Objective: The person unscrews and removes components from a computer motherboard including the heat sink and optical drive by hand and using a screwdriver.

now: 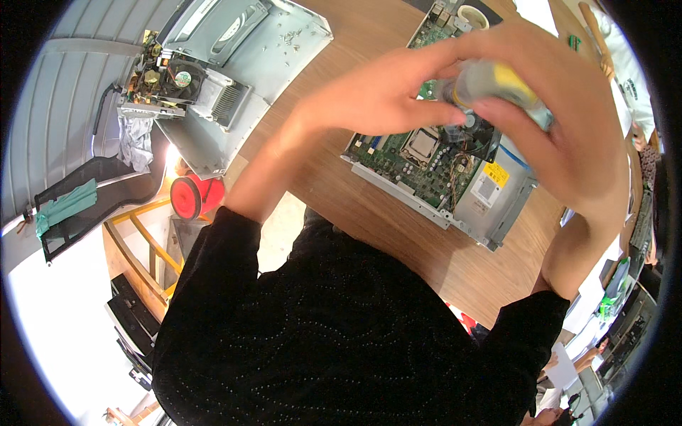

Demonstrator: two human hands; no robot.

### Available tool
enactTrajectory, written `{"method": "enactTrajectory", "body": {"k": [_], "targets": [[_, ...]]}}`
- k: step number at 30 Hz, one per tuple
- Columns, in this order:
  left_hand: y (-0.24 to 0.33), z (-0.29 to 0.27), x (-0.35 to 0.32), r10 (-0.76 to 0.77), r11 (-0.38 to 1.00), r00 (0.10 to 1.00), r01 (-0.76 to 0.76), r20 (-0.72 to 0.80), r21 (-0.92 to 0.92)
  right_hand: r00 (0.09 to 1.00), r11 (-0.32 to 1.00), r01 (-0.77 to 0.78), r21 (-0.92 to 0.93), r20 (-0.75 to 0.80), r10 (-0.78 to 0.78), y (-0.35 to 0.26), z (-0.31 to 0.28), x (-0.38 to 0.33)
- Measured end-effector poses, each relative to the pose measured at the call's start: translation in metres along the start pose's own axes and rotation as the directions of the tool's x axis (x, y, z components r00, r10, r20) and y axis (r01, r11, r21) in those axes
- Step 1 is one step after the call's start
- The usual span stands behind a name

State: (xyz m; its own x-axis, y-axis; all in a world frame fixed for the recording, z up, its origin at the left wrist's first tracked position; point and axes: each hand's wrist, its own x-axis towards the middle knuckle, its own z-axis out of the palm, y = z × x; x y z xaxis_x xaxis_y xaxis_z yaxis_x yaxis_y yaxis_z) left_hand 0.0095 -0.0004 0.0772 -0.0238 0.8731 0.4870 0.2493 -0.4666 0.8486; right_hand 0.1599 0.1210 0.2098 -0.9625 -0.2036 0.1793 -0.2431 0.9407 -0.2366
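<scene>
Above an opened computer case (440,216) on the table, both my hands meet at a blurred, thick grey and yellow thing (490,84), rounded like a bottle or a handle. My right hand (561,121) is closed round it from the right. My left hand (394,92) pinches its left end between thumb and fingers. Right under them lies a green motherboard (387,160) with a square processor (422,145) showing in its socket. A black fan (484,138) with wires shows partly below my right hand. The thing's lower tip is hidden.
A second computer case (245,142) with a fan and heatsink stands at the left, with several small screws (290,39) on its panel. A tape roll (472,17) lies behind the motherboard. A red spool (197,197) is below the left table edge. Other people are along the right.
</scene>
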Motion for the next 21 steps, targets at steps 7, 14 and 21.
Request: {"method": "enactTrajectory", "body": {"k": [7,14,21], "targets": [[0.008,-0.004,0.005,-0.219,0.975,0.976,0.219,0.021,-0.022,0.984,0.982,-0.145,-0.12,-0.117,0.131,-0.016,-0.005,0.002],[-0.013,0.006,0.0,-0.066,0.99,0.997,0.07,-0.038,0.126,0.934,0.923,-0.354,-0.149,-0.006,0.357,-0.017,-0.001,0.008],[-0.003,0.002,-0.004,-0.169,0.975,0.986,0.169,-0.014,0.144,0.911,0.929,-0.304,-0.212,0.219,0.348,-0.008,-0.013,0.007]]}}
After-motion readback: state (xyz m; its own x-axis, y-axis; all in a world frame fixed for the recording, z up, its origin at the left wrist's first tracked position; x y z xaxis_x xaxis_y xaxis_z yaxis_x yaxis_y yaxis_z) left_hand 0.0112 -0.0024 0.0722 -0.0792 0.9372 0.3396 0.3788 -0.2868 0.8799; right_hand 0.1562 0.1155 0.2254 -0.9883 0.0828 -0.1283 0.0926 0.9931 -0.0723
